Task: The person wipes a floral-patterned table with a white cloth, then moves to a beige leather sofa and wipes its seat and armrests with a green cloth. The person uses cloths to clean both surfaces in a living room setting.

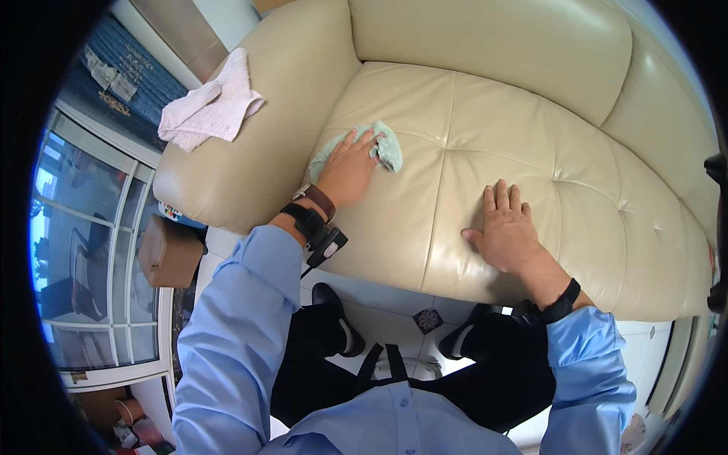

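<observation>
My left hand [348, 169] presses a pale green cloth [390, 149] onto the seat of a beige leather sofa [398, 227], close to the armrest on the left. The cloth is bunched beneath my palm and fingers, and its edges show on both sides. My right hand [508, 230] rests palm down on the bare seat leather near the front edge, right of a long seam. Its fingers point towards the backrest and the thumb is spread; it holds nothing. A pinkish-white towel [213, 114] lies loosely folded over the top of the armrest [273, 114].
The sofa's backrest [489, 45] rises behind the seat. On the left are a glass-paned door [96, 239], a brown box-like object [168, 250] and a blue curtain [133, 62]. My shoes [333, 310] stand on the tiled floor [398, 310] before the sofa.
</observation>
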### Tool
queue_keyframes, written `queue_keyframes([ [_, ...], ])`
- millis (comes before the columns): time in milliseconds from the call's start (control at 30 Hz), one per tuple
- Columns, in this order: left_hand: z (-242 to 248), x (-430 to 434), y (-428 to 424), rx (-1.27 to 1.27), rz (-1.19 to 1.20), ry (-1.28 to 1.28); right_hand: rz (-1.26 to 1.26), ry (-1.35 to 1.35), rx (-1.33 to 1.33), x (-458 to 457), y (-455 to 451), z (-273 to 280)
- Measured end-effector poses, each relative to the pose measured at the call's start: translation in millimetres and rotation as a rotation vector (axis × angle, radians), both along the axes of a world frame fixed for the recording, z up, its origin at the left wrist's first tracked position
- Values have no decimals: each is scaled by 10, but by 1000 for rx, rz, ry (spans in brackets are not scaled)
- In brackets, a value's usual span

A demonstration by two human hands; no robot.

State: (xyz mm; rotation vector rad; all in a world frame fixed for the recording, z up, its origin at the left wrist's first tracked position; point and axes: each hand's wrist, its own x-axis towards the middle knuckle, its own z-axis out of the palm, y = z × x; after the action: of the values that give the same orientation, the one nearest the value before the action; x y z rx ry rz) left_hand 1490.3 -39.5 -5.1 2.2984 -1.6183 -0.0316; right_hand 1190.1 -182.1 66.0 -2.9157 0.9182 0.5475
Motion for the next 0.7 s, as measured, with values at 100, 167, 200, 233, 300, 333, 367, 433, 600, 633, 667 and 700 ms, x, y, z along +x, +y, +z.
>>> queue_keyframes([
  [100,-104,215,-299,-28,62,-55,17,-8,-14,-9,-20,-21],
  [167,-150,331,-503,-37,98,-59,32,-5,-29,-24,-26,-35],
  [200,-166,388,-611,-26,120,-61,47,-3,-49,-26,-31,-44],
  [233,-176,452,-721,-42,117,-48,51,-17,-50,-34,-38,-50],
  [300,-183,584,-956,-60,116,-21,62,-9,-69,-43,-51,-68],
  [333,-188,644,-1082,-43,111,-44,70,-11,-78,-52,-53,-80],
  [367,-191,698,-1221,-19,113,-62,68,-30,-63,-61,-58,-95],
  [433,-187,790,-1543,18,104,-91,82,-44,-77,-74,-74,-125],
  [600,-69,869,-2394,160,-61,-188,95,-92,-43,-119,-143,-164],
  [633,-64,837,-2553,160,-49,-130,99,-115,-29,-123,-153,-161],
  [667,-61,793,-2727,164,-38,-79,105,-109,-26,-130,-164,-156],
  [700,-68,750,-2880,160,-29,-35,117,-95,-36,-135,-172,-149],
])
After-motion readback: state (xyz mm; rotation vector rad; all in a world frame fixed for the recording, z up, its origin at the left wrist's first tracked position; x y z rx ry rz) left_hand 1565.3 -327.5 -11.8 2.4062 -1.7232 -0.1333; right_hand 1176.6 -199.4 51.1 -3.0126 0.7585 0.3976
